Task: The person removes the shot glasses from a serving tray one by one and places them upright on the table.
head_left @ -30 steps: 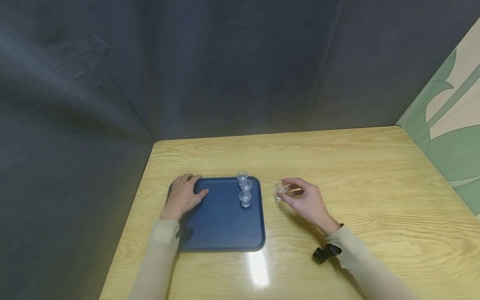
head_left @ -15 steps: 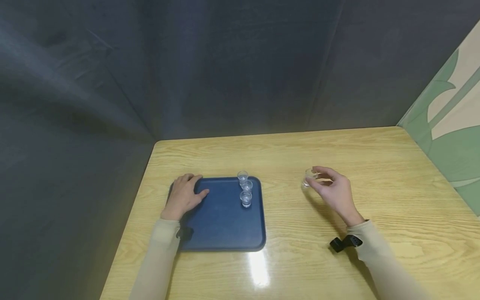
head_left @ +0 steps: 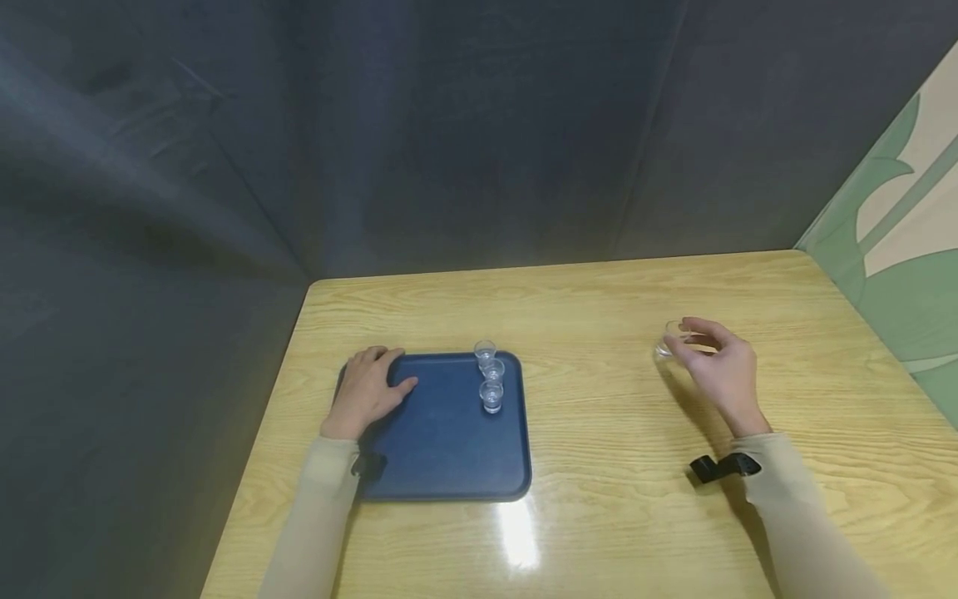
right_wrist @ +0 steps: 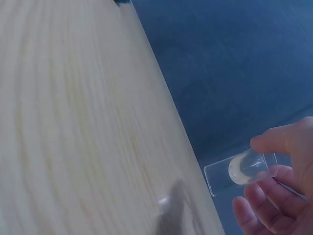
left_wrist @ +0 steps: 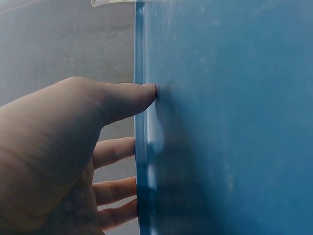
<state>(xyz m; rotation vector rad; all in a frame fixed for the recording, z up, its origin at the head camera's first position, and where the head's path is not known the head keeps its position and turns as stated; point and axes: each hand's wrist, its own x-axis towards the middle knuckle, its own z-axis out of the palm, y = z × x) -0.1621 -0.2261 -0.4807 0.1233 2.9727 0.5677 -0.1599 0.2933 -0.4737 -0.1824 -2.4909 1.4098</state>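
Head view, with both wrist views. The right hand (head_left: 722, 370) pinches a small clear plastic cup (head_left: 669, 340) between thumb and curled fingers; the right wrist view shows the cup (right_wrist: 240, 170) held tilted, its base toward the camera, just above the light wooden tabletop (head_left: 614, 449). Compared with one second ago, this hand and its cup have travelled from just beside the right edge of the dark blue rectangular plastic tray (head_left: 441, 449) to a position well apart from it, toward the far right part of the tabletop. Judged from this, one cup is being taken away from the tray while three matching clear cups (head_left: 490, 381) stand unchanged in a close row near the tray's far right corner.

The left hand (head_left: 367, 389) has not moved: it lies flat with fingers spread over the tray's far left corner, the thumb (left_wrist: 124, 98) pressing the tray's surface at its rim (left_wrist: 140, 147) and the other fingers beyond the edge.

Open room: bare tabletop extends around the right hand on all sides, with the far edge and the right edge both near but not touched. A dark grey fabric backdrop (head_left: 449, 133) closes the far and left sides.
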